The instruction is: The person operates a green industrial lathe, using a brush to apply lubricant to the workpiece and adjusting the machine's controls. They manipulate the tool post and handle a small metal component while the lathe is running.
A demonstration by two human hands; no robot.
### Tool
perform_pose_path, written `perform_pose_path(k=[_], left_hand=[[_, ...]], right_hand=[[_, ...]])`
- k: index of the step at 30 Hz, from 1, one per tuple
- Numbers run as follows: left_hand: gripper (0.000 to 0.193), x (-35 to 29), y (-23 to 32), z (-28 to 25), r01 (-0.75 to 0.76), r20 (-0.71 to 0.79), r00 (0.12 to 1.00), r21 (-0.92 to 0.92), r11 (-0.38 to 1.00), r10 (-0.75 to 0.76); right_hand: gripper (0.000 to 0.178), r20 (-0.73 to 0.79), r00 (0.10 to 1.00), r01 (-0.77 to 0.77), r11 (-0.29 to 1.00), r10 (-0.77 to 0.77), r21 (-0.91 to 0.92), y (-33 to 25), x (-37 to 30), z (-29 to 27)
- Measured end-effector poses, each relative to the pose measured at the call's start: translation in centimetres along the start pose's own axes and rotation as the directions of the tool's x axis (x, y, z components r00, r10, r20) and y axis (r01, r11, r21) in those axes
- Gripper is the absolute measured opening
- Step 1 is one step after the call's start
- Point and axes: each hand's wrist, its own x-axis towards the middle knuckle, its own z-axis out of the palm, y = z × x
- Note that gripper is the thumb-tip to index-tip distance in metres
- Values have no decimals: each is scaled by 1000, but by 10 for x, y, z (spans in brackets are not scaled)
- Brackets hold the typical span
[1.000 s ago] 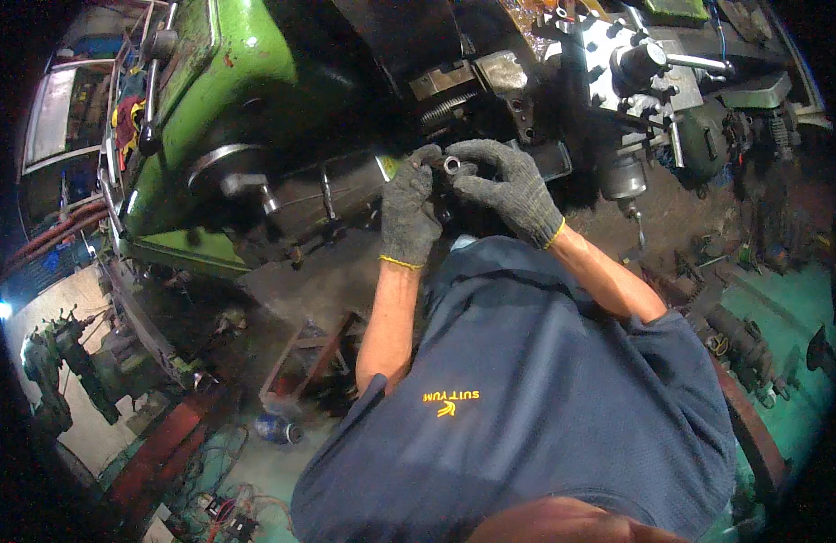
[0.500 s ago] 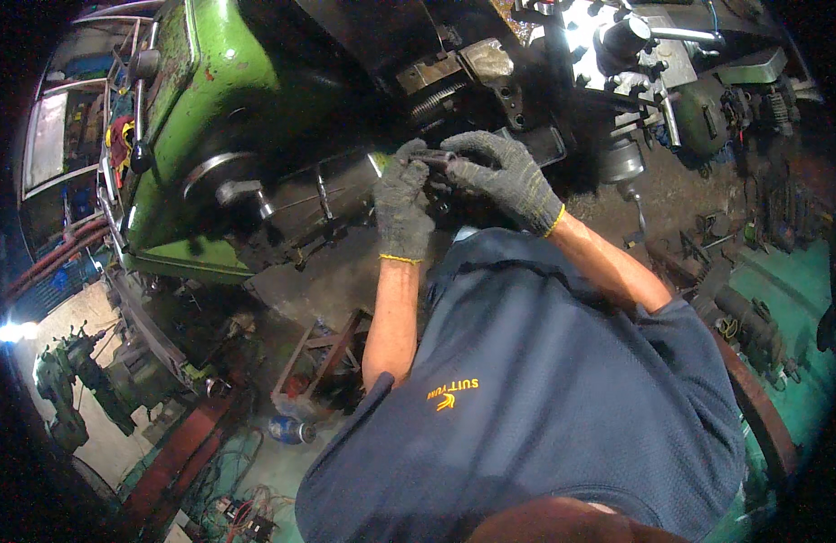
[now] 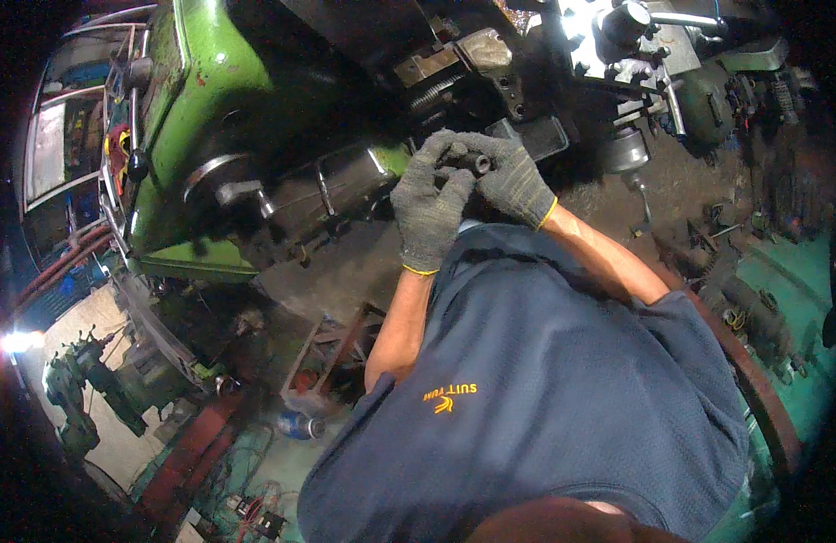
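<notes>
Between my two gloved hands is a small dark metal sleeve (image 3: 481, 165), its round end with a hole turned toward me. My left hand (image 3: 433, 195), in a grey knit glove with a yellow cuff edge, is curled around the part's left side, fingers bent and thumb up. My right hand (image 3: 513, 176), gloved the same way, has its fingers closed on the part from the right. The gloves hide most of the sleeve's length. Both hands are held close together in front of my body, before the green lathe (image 3: 255, 100).
Left of my hands a chuck-like round part (image 3: 220, 176) and a lever (image 3: 324, 181) stick out of the lathe. A tool post (image 3: 621, 54) with a handle stands at the upper right. Below left are a metal frame (image 3: 332, 348), a blue can (image 3: 300, 425) and loose cables (image 3: 255, 516).
My left hand has moved right and wraps further around the metal sleeve. The sleeve has turned, so its holed end now faces me.
</notes>
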Motion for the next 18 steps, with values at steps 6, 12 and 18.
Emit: perform_pose_path(k=[6,12,18], left_hand=[[51,5,-3,-6,116,15,993,-207,972,-115],[52,10,0,-9,180,1,983,-227,957,-185],[54,10,-5,-11,174,13,984,-239,955,-177]], right_hand=[[34,-43,988,122,929,-146,-350,-1,-1,0],[33,-55,986,134,941,-158,-310,2,-1,0],[35,-69,976,189,957,-208,-218,14,3,5]])
